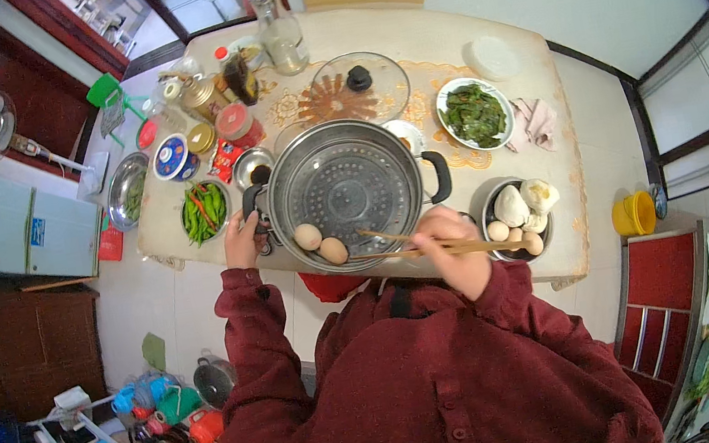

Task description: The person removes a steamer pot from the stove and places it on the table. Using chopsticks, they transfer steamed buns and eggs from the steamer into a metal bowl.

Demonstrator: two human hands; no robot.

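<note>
In front of me stands a steel steamer pot (356,183) with a perforated bottom and black side handles. Two brown eggs, one (307,236) beside the other (333,251), lie inside it at the near left wall. My left hand (243,239) grips the pot's left handle (253,202). Long wooden chopsticks (468,244) are held in my right hand (453,249), slightly blurred; their tips are spread over the pot's near edge, one close to the right egg. Right of that hand, a metal bowl (484,205) holds pale steamed buns (511,206) and several eggs (533,243).
Behind the pot rests a glass lid (386,89). Cooked greens (474,114) fill a bowl on the right, near a pink cloth (531,124). Green peppers (203,211), a small sauce bowl (253,166), jars (237,123) and a tall glass bottle (284,43) stand leftward.
</note>
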